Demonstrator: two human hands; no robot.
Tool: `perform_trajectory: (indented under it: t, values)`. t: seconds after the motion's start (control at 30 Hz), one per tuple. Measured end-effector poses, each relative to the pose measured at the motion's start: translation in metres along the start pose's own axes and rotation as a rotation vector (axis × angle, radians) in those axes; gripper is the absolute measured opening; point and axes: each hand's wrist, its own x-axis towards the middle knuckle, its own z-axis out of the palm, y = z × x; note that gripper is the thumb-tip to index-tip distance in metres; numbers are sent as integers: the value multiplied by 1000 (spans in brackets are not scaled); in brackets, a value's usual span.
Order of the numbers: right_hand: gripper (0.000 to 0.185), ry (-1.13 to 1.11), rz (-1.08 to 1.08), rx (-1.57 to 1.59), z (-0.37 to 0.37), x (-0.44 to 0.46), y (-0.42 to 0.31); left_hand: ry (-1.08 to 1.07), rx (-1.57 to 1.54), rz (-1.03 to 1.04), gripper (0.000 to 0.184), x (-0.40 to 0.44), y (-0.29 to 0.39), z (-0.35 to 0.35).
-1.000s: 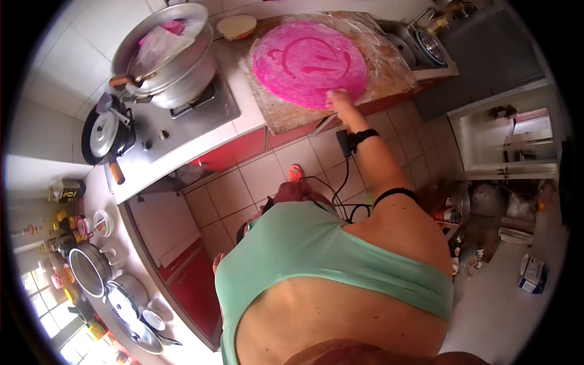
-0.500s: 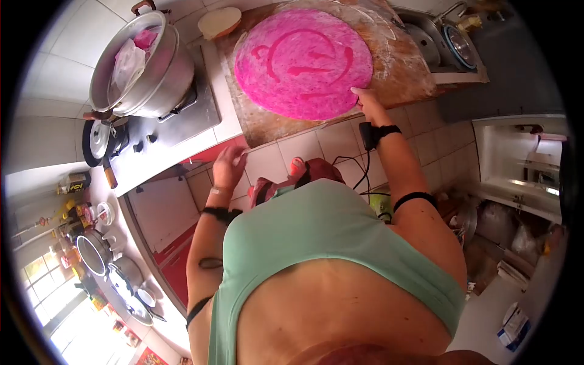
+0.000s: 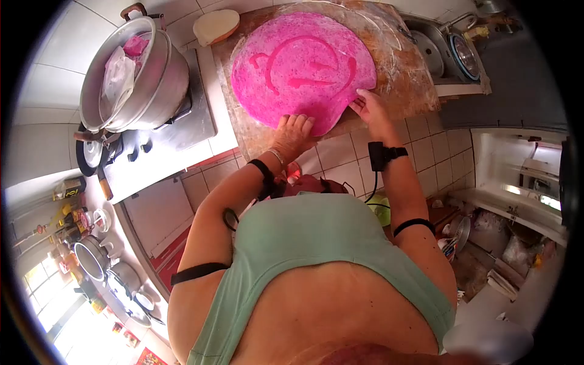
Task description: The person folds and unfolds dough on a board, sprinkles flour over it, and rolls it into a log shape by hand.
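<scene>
A large, round sheet of bright pink dough lies on the floured wooden board, with darker pink curved marks on its surface. At its front edge, my left hand has its fingers curled over the dough, the thumb hidden. My right hand pinches the right front edge between thumb and fingers. Between the two hands the dough's rim bulges toward me, over the board's front edge.
On the stove at left stands a big metal pot with pink pieces and a crumpled plastic bag inside. Behind the board's left corner is a pale round board. A frying pan sits at the stove's front; a sink lies right.
My left hand has moved from beside the board onto the dough's front edge. My right hand keeps the right edge, which is now drawn inward, and the front rim bulges toward me.
</scene>
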Motion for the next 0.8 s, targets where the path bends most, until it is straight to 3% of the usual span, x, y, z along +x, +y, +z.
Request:
perform_trajectory:
  t: [0.13,0.2,0.23,0.3,0.37,0.5,0.57,0.63,0.67,0.7,0.77,0.8]
  values:
    - [21,-120,-36,9,59,12,-36,-67,-6,-44,52,13,-16,16]
    - [21,-155,-43,-12,97,28,-50,44,-101,-237,34,22,-27,8]
    - [20,-191,-55,-28,117,39,-55,45,-99,-245,34,30,-35,-5]
    - [19,-244,-67,-15,157,60,-66,77,-353,-591,30,48,-63,-31]
    - [18,-294,-80,-2,192,85,-71,177,-435,-693,28,66,-112,-36]
    - [29,-352,-105,34,259,136,-61,306,-256,-726,26,94,-190,-52]
    - [35,-327,-135,55,271,150,-49,197,-245,-797,30,101,-207,-50]
    - [44,-334,-261,-224,272,152,-38,249,99,-623,40,102,-216,-42]
    - [49,-321,-314,-402,265,149,-31,124,-11,-502,56,100,-218,-35]
    - [49,-323,-308,-407,250,150,-18,122,-14,-510,56,97,-211,-27]
    - [59,-230,-1196,-1426,220,156,7,-29,222,-171,68,95,-186,-18]
    - [59,-241,-1197,-1426,215,145,14,-28,224,-180,68,94,-181,-19]
